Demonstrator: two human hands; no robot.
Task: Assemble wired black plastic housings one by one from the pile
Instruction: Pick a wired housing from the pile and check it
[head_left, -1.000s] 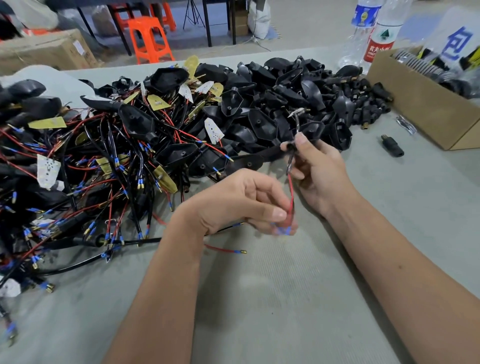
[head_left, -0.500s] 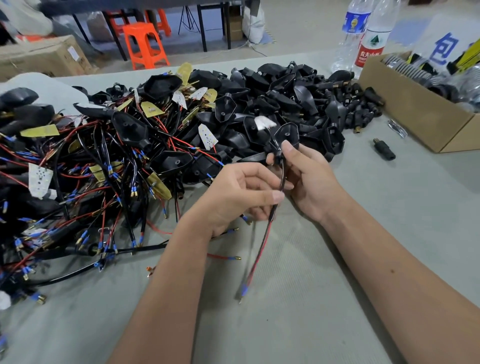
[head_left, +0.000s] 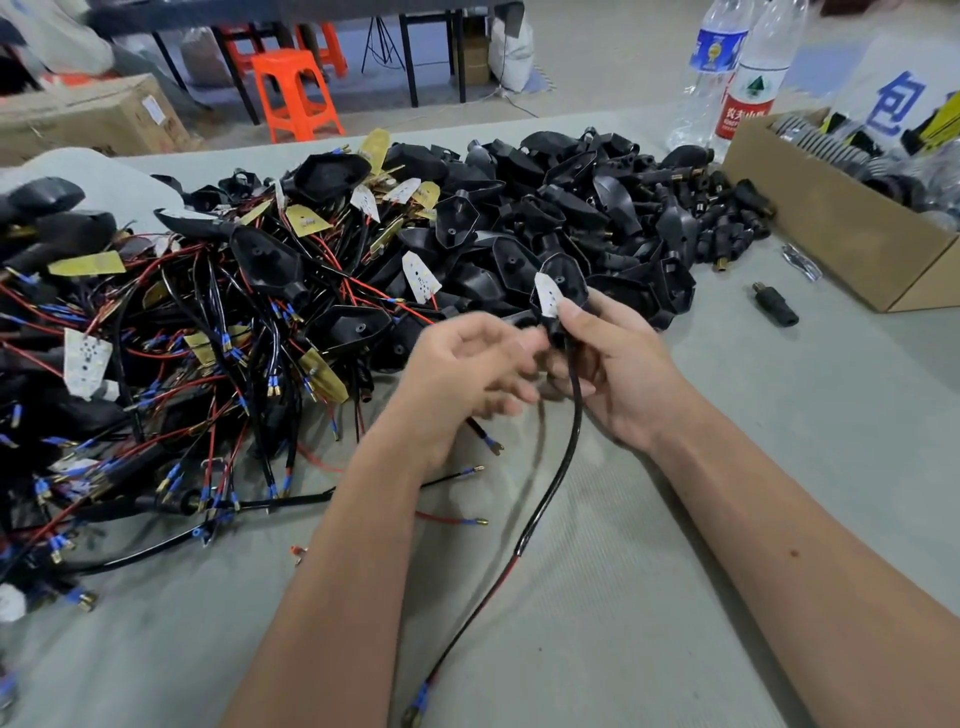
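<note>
Housing (head_left: 560, 291) | right hand (head_left: 618, 374) grips its neck, steadying it | left hand (head_left: 467, 374) loose, blurred, empty | wire (head_left: 550, 488) hangs free

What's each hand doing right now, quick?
Left hand: open, fingers loosely spread and blurred, holding nothing.
Right hand: gripping a black housing with its cable hanging down.

Far right on the counter (head_left: 675, 597): open cardboard box (head_left: 852, 234), two clear bottles (head_left: 732, 78) just behind its left corner. Beyond the counter, on the floor: orange stool (head_left: 296, 93), brown carton (head_left: 88, 117) at left, dark table legs (head_left: 410, 57).
</note>
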